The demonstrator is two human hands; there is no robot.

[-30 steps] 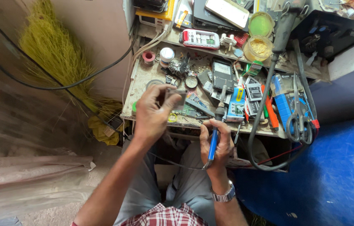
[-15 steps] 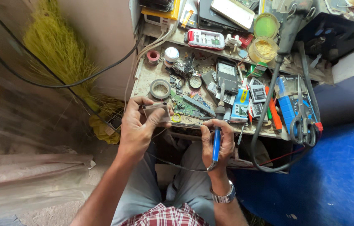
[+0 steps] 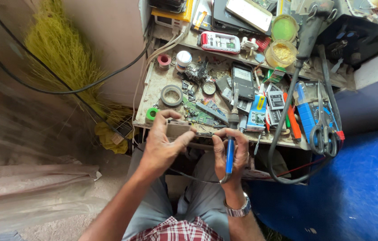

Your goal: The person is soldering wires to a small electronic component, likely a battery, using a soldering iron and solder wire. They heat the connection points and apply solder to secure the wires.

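Super cluttered counter (image 3: 153,96), parts everywhere. Left hand (image 3: 164,145) pinches a small flat metal part (image 3: 178,129) at the near edge; right hand (image 3: 230,154), at its 3 o'clock, is wrapped around a blue-handled soldering iron (image 3: 230,149), tip toward 12.

A white-and-red handset with a small screen (image 3: 219,42) lies at the worktop's back, a pale-screened phone (image 3: 248,13) behind it, and a blue-and-white packet (image 3: 258,111) at mid-worktop.

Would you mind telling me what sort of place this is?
Probably a small phone or electronics repair bench: the right hand holds a blue-handled soldering iron, green circuit boards litter the worn tabletop, beside grey-handled scissors.
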